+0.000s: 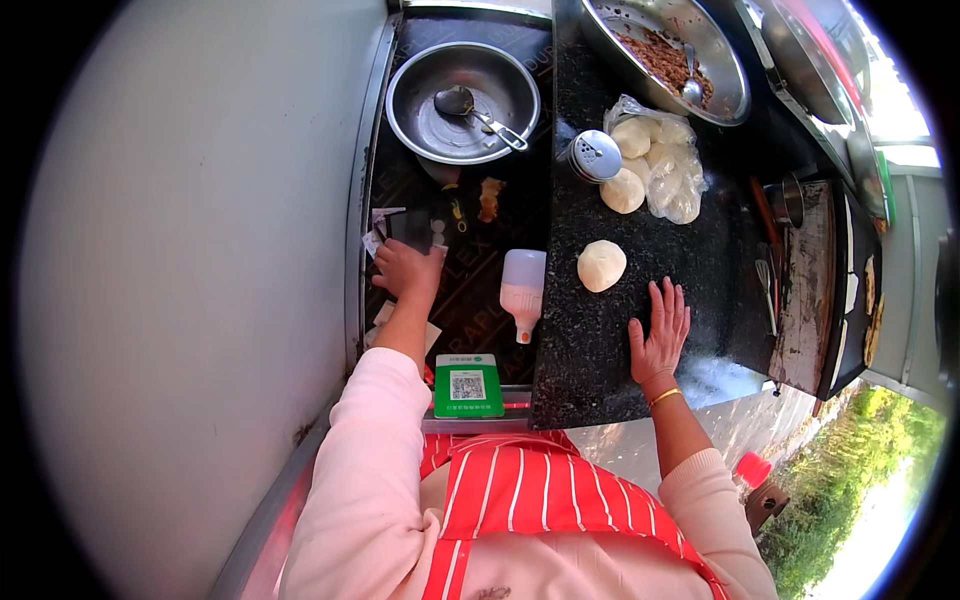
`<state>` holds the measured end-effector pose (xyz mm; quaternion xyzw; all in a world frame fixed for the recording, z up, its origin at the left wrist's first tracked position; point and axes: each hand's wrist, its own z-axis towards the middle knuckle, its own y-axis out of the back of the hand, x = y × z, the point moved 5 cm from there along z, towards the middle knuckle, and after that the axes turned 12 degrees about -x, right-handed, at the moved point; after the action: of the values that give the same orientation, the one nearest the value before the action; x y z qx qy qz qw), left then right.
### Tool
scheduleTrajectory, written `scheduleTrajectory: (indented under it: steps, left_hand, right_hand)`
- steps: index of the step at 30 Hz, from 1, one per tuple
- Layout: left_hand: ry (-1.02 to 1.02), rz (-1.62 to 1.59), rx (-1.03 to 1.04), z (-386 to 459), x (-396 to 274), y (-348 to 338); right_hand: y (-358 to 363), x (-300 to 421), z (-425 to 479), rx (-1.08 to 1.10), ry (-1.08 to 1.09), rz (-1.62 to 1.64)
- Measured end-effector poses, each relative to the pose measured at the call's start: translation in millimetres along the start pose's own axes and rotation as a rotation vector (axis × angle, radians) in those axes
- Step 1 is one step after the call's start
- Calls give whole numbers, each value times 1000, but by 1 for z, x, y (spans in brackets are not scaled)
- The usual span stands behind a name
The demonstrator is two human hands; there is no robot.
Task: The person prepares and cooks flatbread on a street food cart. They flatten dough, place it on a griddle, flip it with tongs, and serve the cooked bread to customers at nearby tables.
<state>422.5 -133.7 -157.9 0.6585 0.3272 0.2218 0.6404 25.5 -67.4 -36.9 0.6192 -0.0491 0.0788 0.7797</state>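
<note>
My left hand (409, 268) is at the near end of a dark, flat rectangular object (411, 227), possibly a phone; whether the fingers grip it or only touch it is unclear. White round pieces (438, 231) lie beside that object. My right hand (661, 334) rests flat on the black speckled worktop (592, 360), its fingers apart and nothing in it. Ahead and left of it sits a ball of dough (601, 266). Farther off, a second dough ball (622, 191) lies against a clear plastic bag of dough balls (673, 176). A shaker with a perforated metal lid (596, 156) stands beside them.
A steel bowl (405, 124) holding a ladle (455, 101) stands far left. Another steel bowl (600, 34) contains brown filling and a spoon. Along the worktop's left edge lies a bulb-shaped lamp (523, 292). Nearest me is a green code card (469, 409). A whisk (765, 289) lies right.
</note>
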Motion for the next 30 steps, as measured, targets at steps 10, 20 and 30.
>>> scheduleTrajectory:
  steps: [10, 20, 30]
  left_hand:
    - [1, 41, 32, 3, -13, 3]
    - [106, -156, 45, -1, 10, 3]
    - [412, -995, 270, -12, 109, -71]
  right_hand:
    - [1, -3, 1, 19, -20, -22]
    - [1, -3, -1, 12, -5, -24]
    - [-3, -4, -3, -7, 16, -45]
